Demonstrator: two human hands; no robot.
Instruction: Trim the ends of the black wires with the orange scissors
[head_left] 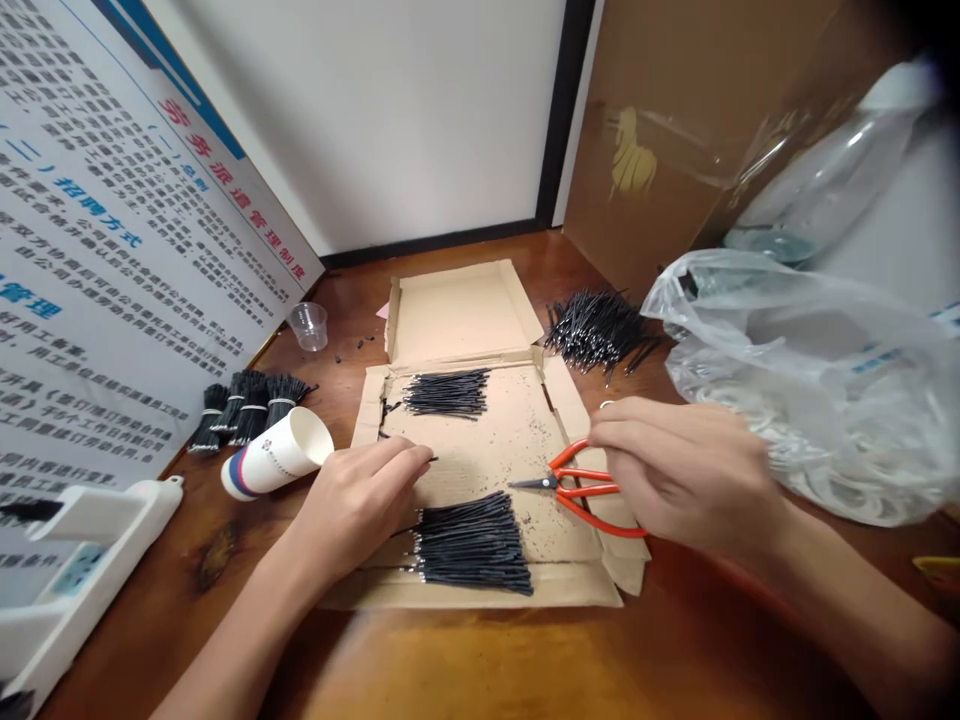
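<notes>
My left hand (365,503) rests on the flattened cardboard (487,440), its fingers pinched on a thin black wire whose tip pokes out at the fingertips. Just below it lies a pile of short black wires (472,545); a second pile (447,392) lies farther back on the cardboard. My right hand (679,470) hovers over the red-handled scissors (581,487), fingers curled together, holding what looks like a small ring at its top; the scissors lie on the cardboard, blades pointing left.
A paper cup (274,458) lies on its side at the left, with tied wire bundles (244,405) and a small clear cup (309,325) behind. Loose wires (600,330) and a plastic bag (817,390) sit right. A printed board leans at the left, a white power strip (82,560) below.
</notes>
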